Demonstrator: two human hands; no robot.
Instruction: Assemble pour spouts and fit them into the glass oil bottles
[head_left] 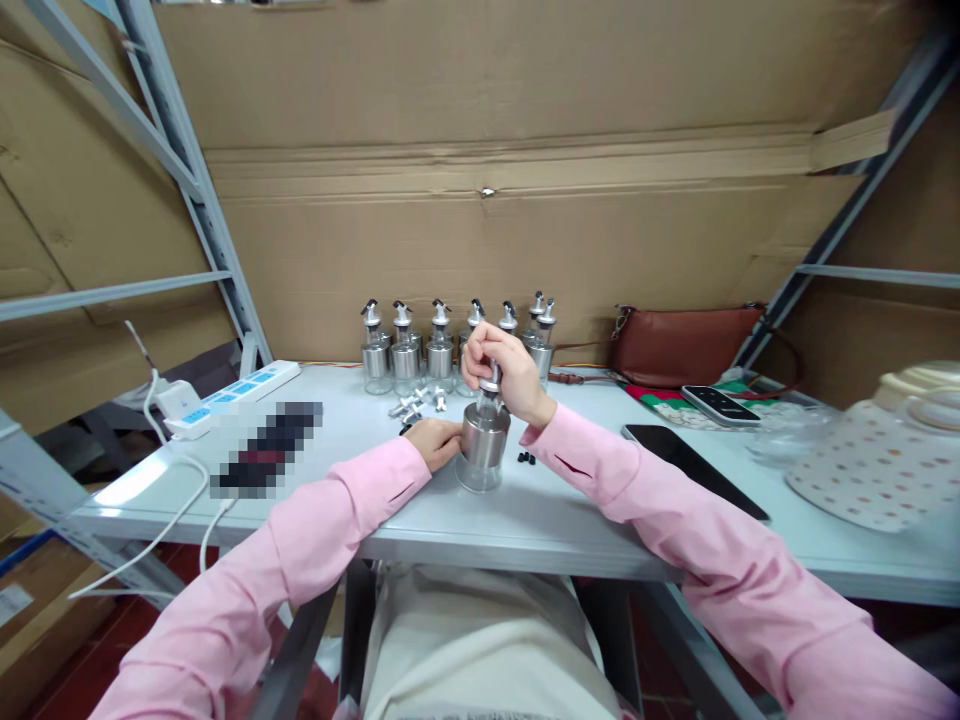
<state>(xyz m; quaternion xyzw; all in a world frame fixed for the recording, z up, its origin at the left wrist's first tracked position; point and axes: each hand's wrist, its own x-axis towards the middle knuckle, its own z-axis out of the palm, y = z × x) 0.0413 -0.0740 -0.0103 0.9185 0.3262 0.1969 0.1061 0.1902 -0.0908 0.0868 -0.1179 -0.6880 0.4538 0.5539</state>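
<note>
A glass bottle with a metal sleeve (484, 436) stands upright near the table's front edge. My right hand (510, 368) is closed round the silver spout at its top. Against the bottle's left side rests my left hand (435, 442), its fingers touching the sleeve; how firmly they grip is partly hidden. Several small black caps (526, 458) lie just right of the bottle. Behind my left hand are loose silver spouts (411, 404). At the back stands a row of similar bottles with spouts (439, 350).
A power strip (244, 392) and a pixelated dark item (270, 450) are at the left. To the right lie a black phone (690, 468), another device (720, 405), a brown bag (682, 345) and a dotted cloth item (874, 465). Cardboard (510, 240) stands behind the table.
</note>
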